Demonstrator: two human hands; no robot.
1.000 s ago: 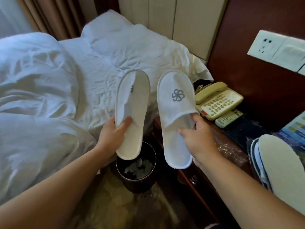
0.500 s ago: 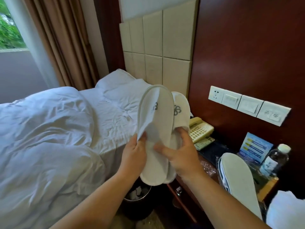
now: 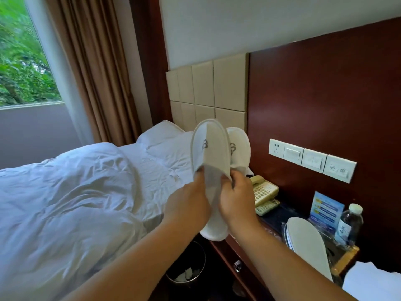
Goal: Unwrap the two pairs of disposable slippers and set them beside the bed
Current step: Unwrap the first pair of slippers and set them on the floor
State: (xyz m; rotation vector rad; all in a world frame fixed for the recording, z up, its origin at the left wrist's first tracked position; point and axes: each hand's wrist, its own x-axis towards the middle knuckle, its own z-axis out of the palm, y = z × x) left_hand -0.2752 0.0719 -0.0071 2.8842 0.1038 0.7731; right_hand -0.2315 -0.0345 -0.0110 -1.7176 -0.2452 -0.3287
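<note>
first pair unwrapped, in hand.
my left hand (image 3: 187, 206) and right hand (image 3: 235, 198) pinch both slippers (image 3: 209, 146) stacked upright by their openings, likely squaring them for the bed (image 3: 71, 192) side.

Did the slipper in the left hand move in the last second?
Yes. The slipper in the left hand shifted right, toward the telephone, now overlapping the other slipper.

A second ago our left hand (image 3: 188, 205) and right hand (image 3: 236, 200) held the slippers apart, side by side; now the front slipper (image 3: 209, 148) overlaps the rear slipper (image 3: 238, 146). We have closed both hands in to pinch the front slipper's opening edge.
</note>
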